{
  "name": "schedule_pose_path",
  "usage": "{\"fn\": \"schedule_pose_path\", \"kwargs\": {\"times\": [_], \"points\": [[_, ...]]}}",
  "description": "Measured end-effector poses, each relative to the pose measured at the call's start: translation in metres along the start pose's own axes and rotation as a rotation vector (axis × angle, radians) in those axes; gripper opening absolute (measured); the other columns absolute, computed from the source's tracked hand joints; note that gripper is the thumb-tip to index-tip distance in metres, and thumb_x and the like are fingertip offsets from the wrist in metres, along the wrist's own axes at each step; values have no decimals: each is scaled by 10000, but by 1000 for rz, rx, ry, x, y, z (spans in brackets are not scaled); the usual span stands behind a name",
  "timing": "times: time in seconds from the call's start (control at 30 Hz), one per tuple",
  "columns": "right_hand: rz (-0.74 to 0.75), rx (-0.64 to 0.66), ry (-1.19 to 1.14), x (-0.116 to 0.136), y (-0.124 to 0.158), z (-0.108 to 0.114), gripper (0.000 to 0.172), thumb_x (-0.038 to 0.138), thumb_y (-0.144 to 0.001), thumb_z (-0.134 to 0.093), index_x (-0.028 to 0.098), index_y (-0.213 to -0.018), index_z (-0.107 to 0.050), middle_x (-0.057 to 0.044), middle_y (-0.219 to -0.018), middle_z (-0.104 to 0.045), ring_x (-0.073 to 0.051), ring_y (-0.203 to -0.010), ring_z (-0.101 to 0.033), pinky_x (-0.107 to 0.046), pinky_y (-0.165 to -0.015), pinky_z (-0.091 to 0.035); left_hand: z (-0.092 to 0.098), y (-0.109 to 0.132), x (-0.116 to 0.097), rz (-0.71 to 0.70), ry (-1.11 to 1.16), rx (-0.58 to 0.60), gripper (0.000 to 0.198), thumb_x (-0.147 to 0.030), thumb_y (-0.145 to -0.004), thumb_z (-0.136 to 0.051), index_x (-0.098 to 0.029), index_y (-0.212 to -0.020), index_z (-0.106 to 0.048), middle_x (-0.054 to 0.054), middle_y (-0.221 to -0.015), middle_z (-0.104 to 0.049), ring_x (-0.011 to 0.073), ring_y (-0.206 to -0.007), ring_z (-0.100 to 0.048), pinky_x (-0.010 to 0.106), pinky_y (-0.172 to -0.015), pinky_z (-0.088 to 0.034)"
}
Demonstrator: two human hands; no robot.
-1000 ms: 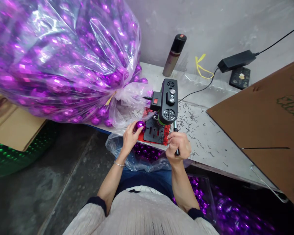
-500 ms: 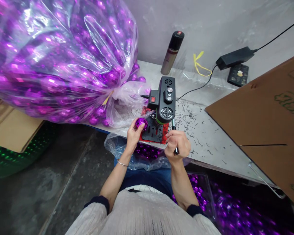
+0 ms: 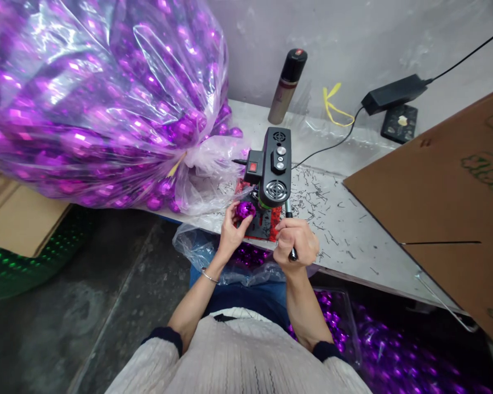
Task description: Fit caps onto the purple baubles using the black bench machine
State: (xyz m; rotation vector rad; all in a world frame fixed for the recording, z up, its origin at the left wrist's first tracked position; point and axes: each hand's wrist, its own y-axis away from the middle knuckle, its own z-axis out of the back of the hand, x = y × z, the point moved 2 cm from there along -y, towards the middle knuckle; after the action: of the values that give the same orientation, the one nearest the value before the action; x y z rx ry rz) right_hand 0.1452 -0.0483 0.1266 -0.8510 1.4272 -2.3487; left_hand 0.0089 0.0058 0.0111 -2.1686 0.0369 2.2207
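Note:
A shiny purple bauble [image 3: 245, 210] is pinched between the thumb and fingers of my left hand [image 3: 232, 230]. It sits over the black base plate [image 3: 257, 230], close to the left side of the green-ringed part under the machine's head. My right hand [image 3: 296, 243] is wrapped round the black-gripped lever [image 3: 288, 210] on the right side of the small black bench drill press [image 3: 276, 164]. The machine has a red switch and stands on a red patterned mat [image 3: 275, 223]. The drill's tip is hidden under its head.
A huge clear bag of purple baubles [image 3: 119, 109] fills the left. Behind the machine stand a spray can [image 3: 287, 86] and a power adapter [image 3: 395, 94]. Thin dark shavings [image 3: 320, 202] litter the table. A cardboard box [image 3: 447, 202] leans in from the right. More purple baubles [image 3: 252, 255] lie below the table edge.
My left hand has carried the bauble right, from the plate's left edge to beside the machine's working end. My right hand stays on the lever, almost unmoved.

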Motion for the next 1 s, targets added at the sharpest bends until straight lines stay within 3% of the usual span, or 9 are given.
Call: {"fn": "schedule_pose_path", "kwargs": {"times": [0.13, 0.3, 0.47, 0.73, 1.0], "points": [[9, 1, 14, 1, -2, 1, 243, 181, -996, -447, 232, -768, -515, 4, -681, -636, -113, -593, -602, -247, -567, -463, -5, 2, 4, -71, -205, -17, 579, -458, -866, -755, -217, -1356, -564, 126, -1367, -653, 286, -1321, -610, 440, -1151, -473], [4, -2, 8, 0, 1, 0, 243, 183, -1004, -442, 227, -776, -512, 5, -689, -631, -108, -609, -597, -242, -574, -459, -8, -2, 12, -70, -290, -18, 680, -446, -828, -806, -224, -1420, -554, 128, -1408, -645, 307, -1344, -598, 457, -1173, -450], [-12, -3, -18, -1, 4, 0, 230, 177, -995, -457, 221, -782, -530, -1, -714, -649, -109, -628, -594, -245, -593, -473, -12, -4, 13, -164, -358, -8, 647, -473, -844, -793, -240, -1403, -567, 117, -1402, -659, 304, -1329, -609, 471, -1162, -459], [-24, -8, -24, 0, 2, 0, 228, 173, -996, -456, 221, -786, -532, 1, -723, -652, -110, -644, -608, -245, -602, -468, -5, -6, 14, -368, -440, 141, 613, -518, -887, -737, -221, -1395, -567, 142, -1374, -666, 310, -1333, -609, 493, -1170, -454], [-39, -9, -20, 1, 4, 1, 217, 165, -984, -464, 222, -791, -546, -2, -722, -652, -119, -637, -604, -255, -603, -469, -3, -17, 20, -469, -491, 164, 657, -508, -896, -734, -192, -1432, -521, 164, -1360, -672, 307, -1284, -646, 495, -1108, -514]]}}
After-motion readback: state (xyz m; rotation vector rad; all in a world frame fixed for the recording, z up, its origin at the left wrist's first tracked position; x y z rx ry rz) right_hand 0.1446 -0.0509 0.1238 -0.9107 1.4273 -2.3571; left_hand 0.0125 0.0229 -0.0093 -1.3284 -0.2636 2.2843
